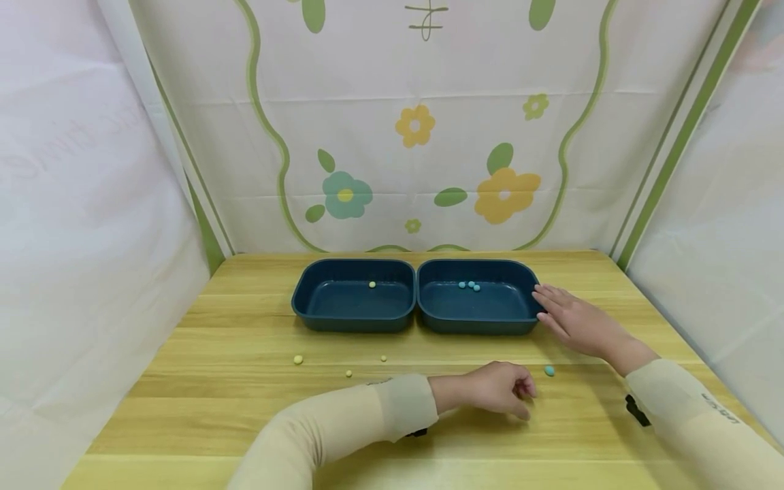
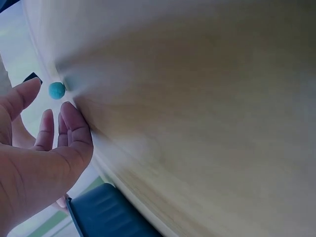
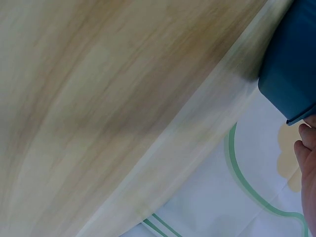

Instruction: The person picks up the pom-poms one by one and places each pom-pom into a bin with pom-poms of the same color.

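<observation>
Over the tabletop, my left hand [image 1: 497, 388] reaches to the right with bent fingers and thumb apart, nothing between them. Just beyond its fingertips lies a small teal ball [image 1: 549, 371], which the left wrist view shows as a round teal ball [image 2: 57, 90] near the thumb tip. My right hand [image 1: 578, 320] has its fingers extended against the right end of the right dark blue bin [image 1: 478, 327]. In the right wrist view, its fingers [image 3: 307, 140] are at that bin's rim [image 3: 296, 120]. Three teal balls [image 1: 471, 285] lie inside this bin.
Left of it and side by side stands another dark blue bin [image 1: 355, 324], holding one yellow ball [image 1: 371, 284]. Three yellow pieces lie on the wooden table [image 1: 245, 408], the largest yellow piece [image 1: 298, 359] to the left. A flowered cloth [image 1: 380, 82] hangs behind.
</observation>
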`<state>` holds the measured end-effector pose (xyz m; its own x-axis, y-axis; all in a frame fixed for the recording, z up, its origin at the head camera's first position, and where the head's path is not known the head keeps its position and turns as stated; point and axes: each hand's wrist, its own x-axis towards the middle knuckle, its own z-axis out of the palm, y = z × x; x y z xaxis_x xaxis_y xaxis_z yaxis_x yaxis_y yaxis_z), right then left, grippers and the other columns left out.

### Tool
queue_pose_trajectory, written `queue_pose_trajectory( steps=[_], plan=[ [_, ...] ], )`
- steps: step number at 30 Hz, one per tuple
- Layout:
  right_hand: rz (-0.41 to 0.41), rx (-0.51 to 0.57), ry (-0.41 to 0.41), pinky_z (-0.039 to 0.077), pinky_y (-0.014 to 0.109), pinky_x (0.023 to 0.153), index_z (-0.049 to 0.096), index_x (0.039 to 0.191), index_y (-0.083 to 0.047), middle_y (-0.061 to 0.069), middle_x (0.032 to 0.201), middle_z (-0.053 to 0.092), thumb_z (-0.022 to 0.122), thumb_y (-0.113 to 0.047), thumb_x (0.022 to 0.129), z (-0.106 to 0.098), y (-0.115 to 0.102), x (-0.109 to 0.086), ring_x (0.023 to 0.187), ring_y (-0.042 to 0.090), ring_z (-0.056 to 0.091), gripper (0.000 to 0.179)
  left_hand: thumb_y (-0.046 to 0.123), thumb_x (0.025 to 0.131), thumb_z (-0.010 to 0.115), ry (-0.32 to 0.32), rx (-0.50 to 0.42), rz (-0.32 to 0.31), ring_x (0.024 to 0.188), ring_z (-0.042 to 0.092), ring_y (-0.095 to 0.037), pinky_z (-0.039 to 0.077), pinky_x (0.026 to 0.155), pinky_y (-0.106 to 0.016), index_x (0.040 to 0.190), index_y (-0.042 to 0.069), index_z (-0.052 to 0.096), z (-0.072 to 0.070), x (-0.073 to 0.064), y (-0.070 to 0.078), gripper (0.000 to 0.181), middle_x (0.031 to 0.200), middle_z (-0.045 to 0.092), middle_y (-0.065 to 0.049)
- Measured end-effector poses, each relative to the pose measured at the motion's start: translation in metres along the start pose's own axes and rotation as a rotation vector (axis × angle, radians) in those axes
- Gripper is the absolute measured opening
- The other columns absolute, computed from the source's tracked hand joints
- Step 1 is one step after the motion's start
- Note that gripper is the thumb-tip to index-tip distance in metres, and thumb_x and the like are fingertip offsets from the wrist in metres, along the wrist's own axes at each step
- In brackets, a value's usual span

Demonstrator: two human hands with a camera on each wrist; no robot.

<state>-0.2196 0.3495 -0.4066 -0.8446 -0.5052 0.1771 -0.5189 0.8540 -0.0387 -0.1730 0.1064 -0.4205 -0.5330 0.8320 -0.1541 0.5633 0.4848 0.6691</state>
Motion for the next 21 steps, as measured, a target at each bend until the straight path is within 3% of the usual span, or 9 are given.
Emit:
queue_pose_trajectory(
  steps=[10, 21],
  plan=[
    [-0.001, 0.0, 0.006, 0.031, 0.058, 0.105, 0.044, 0.141, 0.008, 0.028, 0.146, 0.038, 0.047, -0.026, 0.104, -0.0022, -0.0012, -0.0012, 0.135, 0.046, 0.033, 0.051, 0.013, 0.082, 0.077, -0.026, 0.082, 0.033, 0.079, 0.05, 0.005, 0.04, 0.07, -0.006, 0.101, 0.015, 0.065, 0.0013, 0.0016, 0.0024, 0.022, 0.087, 0.057, 0.014],
    [0.003, 0.003, 0.001, 0.032, 0.058, 0.105, 0.043, 0.142, 0.007, 0.027, 0.147, 0.037, 0.047, -0.027, 0.104, -0.0042, -0.0034, -0.0017, 0.135, 0.045, 0.033, 0.051, 0.01, 0.082, 0.075, -0.026, 0.234, 0.036, 0.076, 0.048, 0.003, 0.037, 0.067, -0.007, 0.098, 0.018, 0.066, 0.0033, 0.004, 0.0068, 0.02, 0.085, 0.053, 0.014]
  ],
)
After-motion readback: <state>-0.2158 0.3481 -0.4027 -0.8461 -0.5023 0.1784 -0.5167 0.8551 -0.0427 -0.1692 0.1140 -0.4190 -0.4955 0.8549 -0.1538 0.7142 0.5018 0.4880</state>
